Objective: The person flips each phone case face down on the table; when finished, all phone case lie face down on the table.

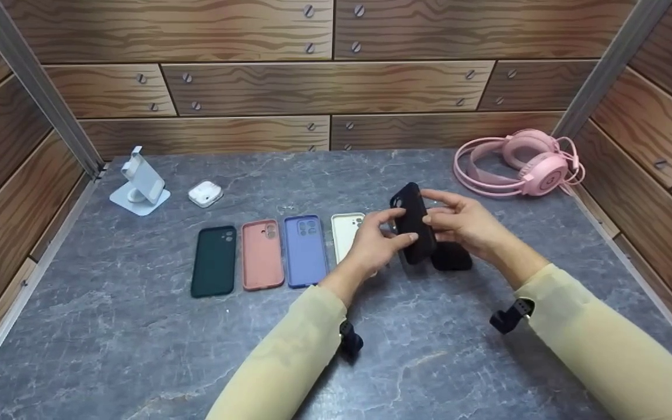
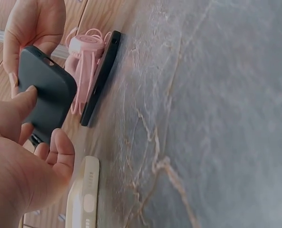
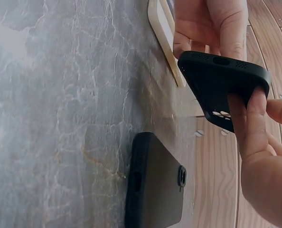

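A black phone case is held tilted above the table between both hands. My left hand grips its left side, with the thumb lying on the outer back. On the other side, my right hand pinches the long edge, and some of its fingers reach into the hollow inside. Another black phone case lies on the table below the right hand; its camera ring shows in the right wrist view. Close to the left hand lies a cream phone case, partly covered by that hand.
Left of the cream case, blue, pink and dark green phone cases lie in a row. Behind them are a white earphone box and a pale folding stand. Pink headphones rest at the back right.
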Demonstrator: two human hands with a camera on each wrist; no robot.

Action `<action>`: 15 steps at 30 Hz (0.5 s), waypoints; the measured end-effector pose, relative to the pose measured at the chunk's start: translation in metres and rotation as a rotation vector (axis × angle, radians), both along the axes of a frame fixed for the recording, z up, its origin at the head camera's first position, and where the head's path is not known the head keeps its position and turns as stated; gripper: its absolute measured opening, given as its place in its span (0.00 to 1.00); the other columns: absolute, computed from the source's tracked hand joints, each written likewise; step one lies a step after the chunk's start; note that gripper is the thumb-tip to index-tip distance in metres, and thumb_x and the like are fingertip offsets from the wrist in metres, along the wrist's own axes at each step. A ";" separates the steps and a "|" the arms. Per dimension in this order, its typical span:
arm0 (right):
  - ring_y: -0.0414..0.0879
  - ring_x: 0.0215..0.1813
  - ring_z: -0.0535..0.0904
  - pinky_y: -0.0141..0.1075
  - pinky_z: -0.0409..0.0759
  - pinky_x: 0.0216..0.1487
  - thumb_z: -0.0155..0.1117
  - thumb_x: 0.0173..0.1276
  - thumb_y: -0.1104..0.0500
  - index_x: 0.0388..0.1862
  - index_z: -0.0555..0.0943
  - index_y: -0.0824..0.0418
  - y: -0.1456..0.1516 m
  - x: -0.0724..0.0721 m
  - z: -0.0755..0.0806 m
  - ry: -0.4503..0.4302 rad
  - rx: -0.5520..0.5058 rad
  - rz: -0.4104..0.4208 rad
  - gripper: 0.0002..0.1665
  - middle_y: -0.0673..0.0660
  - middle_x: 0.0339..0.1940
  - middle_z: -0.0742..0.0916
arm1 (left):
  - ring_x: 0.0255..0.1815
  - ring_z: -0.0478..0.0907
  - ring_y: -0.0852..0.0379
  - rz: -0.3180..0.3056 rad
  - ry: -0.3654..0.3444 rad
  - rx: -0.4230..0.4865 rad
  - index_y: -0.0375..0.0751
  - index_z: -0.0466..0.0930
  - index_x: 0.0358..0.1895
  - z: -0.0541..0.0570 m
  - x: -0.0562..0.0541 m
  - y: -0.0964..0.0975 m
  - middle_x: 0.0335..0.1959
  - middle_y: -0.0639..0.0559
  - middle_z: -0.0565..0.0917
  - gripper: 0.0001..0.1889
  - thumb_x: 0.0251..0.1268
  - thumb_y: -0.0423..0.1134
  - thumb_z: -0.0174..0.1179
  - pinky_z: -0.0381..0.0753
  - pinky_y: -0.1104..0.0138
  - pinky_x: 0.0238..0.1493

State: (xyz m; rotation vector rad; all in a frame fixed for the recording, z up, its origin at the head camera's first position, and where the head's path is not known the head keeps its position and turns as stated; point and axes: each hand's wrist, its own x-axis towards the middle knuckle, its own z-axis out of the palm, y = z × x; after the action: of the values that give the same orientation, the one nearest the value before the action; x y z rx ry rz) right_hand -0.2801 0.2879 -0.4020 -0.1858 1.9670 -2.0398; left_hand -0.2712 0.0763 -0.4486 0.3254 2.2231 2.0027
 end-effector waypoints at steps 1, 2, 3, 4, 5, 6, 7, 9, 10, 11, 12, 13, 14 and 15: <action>0.46 0.45 0.89 0.33 0.87 0.38 0.62 0.75 0.75 0.84 0.60 0.67 0.000 0.000 0.001 0.002 -0.006 0.003 0.42 0.57 0.50 0.91 | 0.44 0.83 0.56 0.002 -0.007 0.004 0.46 0.81 0.70 0.000 0.000 0.000 0.68 0.46 0.71 0.28 0.67 0.36 0.76 0.84 0.67 0.38; 0.46 0.46 0.89 0.34 0.87 0.38 0.62 0.75 0.75 0.85 0.60 0.67 0.000 0.000 0.001 0.005 -0.008 0.003 0.42 0.57 0.51 0.91 | 0.44 0.84 0.56 0.002 -0.012 0.011 0.46 0.81 0.70 0.001 0.000 -0.001 0.69 0.46 0.71 0.28 0.67 0.36 0.76 0.84 0.66 0.38; 0.47 0.46 0.89 0.34 0.88 0.39 0.62 0.75 0.75 0.85 0.60 0.67 -0.001 0.000 0.002 0.007 -0.007 0.002 0.42 0.57 0.51 0.91 | 0.44 0.84 0.57 0.001 -0.016 0.019 0.46 0.81 0.70 0.000 0.000 -0.001 0.69 0.46 0.71 0.29 0.67 0.37 0.76 0.84 0.66 0.39; 0.47 0.47 0.89 0.34 0.88 0.39 0.62 0.75 0.75 0.85 0.60 0.67 -0.001 0.000 0.002 0.008 -0.012 0.005 0.42 0.57 0.52 0.91 | 0.44 0.84 0.56 -0.002 -0.018 0.029 0.45 0.80 0.71 0.000 0.000 -0.002 0.69 0.46 0.71 0.29 0.67 0.37 0.76 0.84 0.66 0.39; 0.47 0.48 0.89 0.35 0.88 0.40 0.62 0.75 0.74 0.85 0.60 0.67 -0.001 0.000 0.002 0.008 -0.015 0.007 0.42 0.57 0.52 0.91 | 0.45 0.84 0.56 -0.006 -0.021 0.040 0.45 0.80 0.71 -0.001 -0.001 -0.003 0.69 0.46 0.72 0.30 0.67 0.37 0.76 0.85 0.66 0.39; 0.48 0.48 0.89 0.35 0.88 0.40 0.62 0.76 0.74 0.85 0.60 0.67 -0.001 0.000 0.003 0.008 -0.019 0.007 0.42 0.57 0.52 0.91 | 0.45 0.84 0.56 -0.010 -0.023 0.050 0.45 0.80 0.72 -0.001 -0.001 -0.003 0.69 0.46 0.73 0.30 0.67 0.37 0.76 0.85 0.65 0.40; 0.48 0.48 0.89 0.35 0.88 0.40 0.62 0.76 0.74 0.85 0.60 0.67 -0.001 0.000 0.003 0.010 -0.022 0.008 0.42 0.57 0.52 0.91 | 0.46 0.85 0.55 -0.014 -0.029 0.062 0.45 0.79 0.72 -0.001 -0.001 -0.004 0.69 0.45 0.73 0.30 0.67 0.37 0.75 0.85 0.65 0.41; 0.48 0.48 0.89 0.35 0.88 0.40 0.62 0.76 0.74 0.85 0.59 0.66 -0.001 -0.001 0.003 0.011 -0.031 0.006 0.42 0.57 0.52 0.91 | 0.48 0.85 0.54 -0.016 -0.043 0.087 0.45 0.78 0.73 -0.002 -0.002 -0.005 0.68 0.44 0.74 0.31 0.67 0.37 0.75 0.86 0.64 0.45; 0.47 0.48 0.89 0.35 0.88 0.40 0.62 0.76 0.74 0.85 0.59 0.66 -0.001 -0.001 0.003 0.012 -0.038 0.007 0.42 0.57 0.52 0.91 | 0.49 0.85 0.54 -0.017 -0.052 0.100 0.46 0.78 0.74 -0.002 -0.002 -0.005 0.67 0.44 0.75 0.31 0.68 0.37 0.75 0.87 0.62 0.46; 0.47 0.47 0.89 0.35 0.88 0.40 0.61 0.76 0.74 0.85 0.59 0.66 -0.001 -0.001 0.003 0.011 -0.045 0.006 0.42 0.57 0.51 0.91 | 0.51 0.84 0.53 -0.018 -0.058 0.109 0.46 0.77 0.74 -0.001 -0.002 -0.005 0.67 0.44 0.75 0.32 0.68 0.38 0.75 0.87 0.61 0.48; 0.47 0.47 0.89 0.35 0.88 0.40 0.61 0.76 0.74 0.86 0.59 0.66 -0.001 -0.001 0.003 0.011 -0.051 0.005 0.42 0.57 0.51 0.91 | 0.52 0.84 0.53 -0.018 -0.063 0.119 0.46 0.77 0.74 -0.001 -0.001 -0.005 0.66 0.43 0.76 0.32 0.68 0.38 0.74 0.87 0.61 0.49; 0.47 0.47 0.89 0.35 0.88 0.40 0.60 0.76 0.74 0.86 0.58 0.66 -0.001 -0.001 0.002 0.011 -0.057 0.006 0.43 0.58 0.51 0.90 | 0.53 0.84 0.52 -0.018 -0.069 0.130 0.46 0.77 0.75 -0.001 -0.001 -0.005 0.65 0.43 0.78 0.32 0.68 0.37 0.74 0.87 0.60 0.50; 0.47 0.47 0.89 0.35 0.88 0.40 0.60 0.76 0.74 0.86 0.58 0.66 -0.001 -0.001 0.002 0.010 -0.063 0.008 0.43 0.58 0.52 0.90 | 0.54 0.84 0.51 -0.019 -0.072 0.139 0.46 0.76 0.75 -0.001 -0.001 -0.005 0.64 0.43 0.79 0.32 0.68 0.37 0.74 0.87 0.60 0.50; 0.47 0.47 0.89 0.35 0.88 0.40 0.60 0.77 0.74 0.86 0.58 0.65 -0.001 0.000 0.002 0.009 -0.067 0.007 0.43 0.58 0.52 0.90 | 0.54 0.83 0.51 -0.020 -0.074 0.146 0.46 0.76 0.75 -0.001 -0.001 -0.006 0.62 0.43 0.80 0.33 0.68 0.37 0.74 0.86 0.60 0.50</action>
State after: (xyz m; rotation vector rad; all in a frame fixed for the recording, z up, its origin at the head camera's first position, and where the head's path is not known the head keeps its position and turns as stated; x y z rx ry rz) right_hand -0.2805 0.2870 -0.4005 -0.2170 1.9017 -2.1060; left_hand -0.2725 0.0708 -0.4495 0.2823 2.0281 2.1350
